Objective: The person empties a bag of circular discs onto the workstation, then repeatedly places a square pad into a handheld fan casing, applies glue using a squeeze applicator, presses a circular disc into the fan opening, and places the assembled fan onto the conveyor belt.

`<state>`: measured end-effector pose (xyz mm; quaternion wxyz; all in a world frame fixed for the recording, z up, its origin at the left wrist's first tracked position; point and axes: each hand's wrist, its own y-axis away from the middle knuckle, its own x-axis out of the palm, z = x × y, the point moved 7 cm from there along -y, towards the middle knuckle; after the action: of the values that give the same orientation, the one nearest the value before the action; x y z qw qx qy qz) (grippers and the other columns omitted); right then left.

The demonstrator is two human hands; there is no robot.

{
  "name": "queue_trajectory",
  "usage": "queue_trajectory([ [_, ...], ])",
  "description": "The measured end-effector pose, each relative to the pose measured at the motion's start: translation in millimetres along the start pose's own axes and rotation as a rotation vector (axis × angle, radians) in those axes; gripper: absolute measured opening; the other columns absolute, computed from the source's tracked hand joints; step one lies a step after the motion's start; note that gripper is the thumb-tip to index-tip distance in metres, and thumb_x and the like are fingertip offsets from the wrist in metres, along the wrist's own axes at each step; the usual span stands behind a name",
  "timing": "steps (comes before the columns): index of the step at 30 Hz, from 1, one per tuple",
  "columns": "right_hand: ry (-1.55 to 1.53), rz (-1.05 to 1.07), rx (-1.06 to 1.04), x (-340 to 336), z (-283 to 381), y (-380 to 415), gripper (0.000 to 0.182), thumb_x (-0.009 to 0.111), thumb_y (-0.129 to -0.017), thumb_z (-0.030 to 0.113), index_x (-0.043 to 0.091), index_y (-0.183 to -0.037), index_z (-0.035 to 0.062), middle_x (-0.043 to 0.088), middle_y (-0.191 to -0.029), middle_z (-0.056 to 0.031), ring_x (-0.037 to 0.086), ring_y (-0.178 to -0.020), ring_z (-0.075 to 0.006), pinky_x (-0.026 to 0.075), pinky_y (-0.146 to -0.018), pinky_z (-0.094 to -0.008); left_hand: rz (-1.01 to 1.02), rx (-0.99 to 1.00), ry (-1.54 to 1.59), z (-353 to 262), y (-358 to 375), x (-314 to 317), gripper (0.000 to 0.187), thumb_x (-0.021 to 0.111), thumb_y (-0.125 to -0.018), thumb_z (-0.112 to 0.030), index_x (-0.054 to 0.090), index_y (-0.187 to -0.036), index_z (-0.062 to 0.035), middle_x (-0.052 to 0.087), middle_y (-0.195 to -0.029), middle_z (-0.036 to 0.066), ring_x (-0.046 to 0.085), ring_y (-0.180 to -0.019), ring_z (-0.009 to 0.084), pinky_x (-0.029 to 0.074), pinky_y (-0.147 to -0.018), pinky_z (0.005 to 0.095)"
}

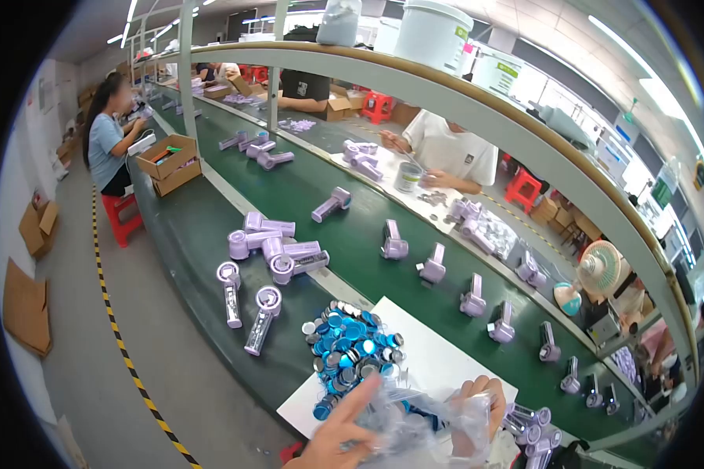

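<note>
My left hand (344, 430) is at the bottom centre, its index finger stretched toward a pile of blue and silver discs (352, 344); its other fingers are partly smeared against a clear plastic bag (411, 418). On the bag's right side, my right hand (485, 395) has its fingers curled round the crumpled plastic. A few blue discs show through or beside the bag. Pile and bag lie on a white board (438, 344). Several purple device parts (267, 301) lie left of the pile, and more purple parts (533, 430) sit right of my right hand.
A green conveyor belt (352, 234) carries spaced purple parts. Overhead runs a shelf (446, 82) with white buckets. Across the belt a person in a white shirt holds a tool near a tub (408, 177). A cardboard box (168, 160) and a seated person are at left; a fan (600, 266) at right.
</note>
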<state>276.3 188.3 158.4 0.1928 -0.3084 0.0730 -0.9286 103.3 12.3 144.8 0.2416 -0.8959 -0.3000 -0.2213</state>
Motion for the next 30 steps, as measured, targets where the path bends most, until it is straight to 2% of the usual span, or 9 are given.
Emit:
queue_trajectory([
  [2, -0.064, 0.232, 0.019, 10, 4, 15, 0.019, 0.066, -0.085, 0.001, 0.05, -0.074, 0.0011, 0.054, -0.071, -0.0094, 0.05, -0.06, -0.0202, 0.043, -0.053, -0.0336, 0.124, -0.032, -0.034, -7, 4, 13, 0.017, 0.06, -0.088, 0.007, 0.061, -0.101, -0.0039, 0.033, -0.15, 0.029, 0.059, -0.114, 0.0309, 0.044, -0.1, 0.0443],
  [5, -0.028, 0.566, 0.032, 20, 18, 39, 0.015, 0.066, -0.083, 0.006, 0.064, -0.073, -0.0046, 0.065, -0.075, -0.0161, 0.059, -0.066, -0.0268, 0.047, -0.061, -0.0388, 0.492, -0.024, -0.372, 16, 30, 49, 0.023, 0.063, -0.087, 0.005, 0.06, -0.108, -0.0047, 0.034, -0.149, 0.029, 0.048, -0.124, 0.0391, 0.041, -0.101, 0.0474],
  [8, 0.171, 0.842, 0.075, 30, 34, 54, 0.008, 0.067, -0.074, 0.002, 0.07, -0.074, -0.0057, 0.068, -0.079, -0.0165, 0.063, -0.073, -0.0302, 0.048, -0.068, -0.0365, 0.731, 0.411, -0.861, 18, 39, 104, 0.017, 0.06, -0.083, 0.004, 0.055, -0.099, 0.0034, 0.059, -0.116, 0.028, 0.063, -0.11, 0.0348, 0.048, -0.098, 0.0494],
  [11, 0.038, 1.168, 0.034, 33, 39, 59, 0.024, 0.062, -0.091, 0.012, 0.065, -0.114, 0.0039, 0.057, -0.127, -0.0167, 0.055, -0.113, -0.0341, 0.044, -0.096, -0.0441, 0.649, 0.165, -0.587, 57, 53, 86, 0.031, 0.062, -0.079, -0.004, 0.058, -0.108, 0.0059, 0.059, -0.111, 0.026, 0.063, -0.107, 0.0349, 0.05, -0.095, 0.0429],
  [12, 0.442, 0.86, -0.234, 28, 49, 56, 0.007, 0.067, -0.075, -0.001, 0.071, -0.08, -0.0031, 0.069, -0.08, -0.0146, 0.064, -0.077, -0.0265, 0.049, -0.07, -0.036, 0.671, 0.156, -0.555, 64, 52, 82, 0.023, 0.061, -0.084, -0.006, 0.058, -0.104, 0.0039, 0.061, -0.109, 0.022, 0.063, -0.104, 0.0306, 0.051, -0.091, 0.0412],
  [14, 0.73, 0.69, -0.313, 17, 49, 46, 0.008, 0.063, -0.082, 0.002, 0.069, -0.086, -0.0006, 0.069, -0.08, -0.0156, 0.064, -0.078, -0.0266, 0.049, -0.068, -0.0331, 0.689, 0.118, -0.52, 72, 47, 78, 0.021, 0.061, -0.084, -0.006, 0.058, -0.101, 0.0046, 0.061, -0.105, 0.022, 0.063, -0.1, 0.0313, 0.05, -0.088, 0.042],
  [19, 1.114, 0.272, -0.021, -35, -12, 19, 0.016, 0.061, -0.087, 0.006, 0.069, -0.101, 0.0026, 0.068, -0.098, -0.0155, 0.063, -0.093, -0.0289, 0.048, -0.082, -0.0339, 0.525, 0.149, -0.622, 29, 13, 49, 0.016, 0.059, -0.082, -0.006, 0.057, -0.093, 0.0062, 0.06, -0.094, 0.023, 0.063, -0.091, 0.033, 0.048, -0.079, 0.0438],
  [26, 1.315, 0.488, -0.125, -35, -111, 81, 0.037, 0.067, -0.085, 0.01, 0.06, -0.121, 0.0043, 0.05, -0.132, -0.0215, 0.046, -0.123, -0.0381, 0.036, -0.102, -0.0454, -0.154, 0.619, -1.14, -131, -88, 2, 0.015, 0.057, -0.081, -0.006, 0.057, -0.082, 0.0084, 0.059, -0.078, 0.025, 0.062, -0.077, 0.0355, 0.045, -0.067, 0.0463],
  [30, 1.545, 0.517, -0.307, -18, -106, 95, 0.038, 0.065, -0.087, 0.009, 0.061, -0.125, 0.0069, 0.056, -0.133, -0.0156, 0.057, -0.115, -0.0276, 0.045, -0.097, -0.0396, -0.42, 0.784, -1.424, -198, -177, -39, 0.017, 0.055, -0.08, -0.006, 0.057, -0.076, 0.0097, 0.058, -0.069, 0.026, 0.062, -0.07, 0.0368, 0.043, -0.06, 0.0478],
])
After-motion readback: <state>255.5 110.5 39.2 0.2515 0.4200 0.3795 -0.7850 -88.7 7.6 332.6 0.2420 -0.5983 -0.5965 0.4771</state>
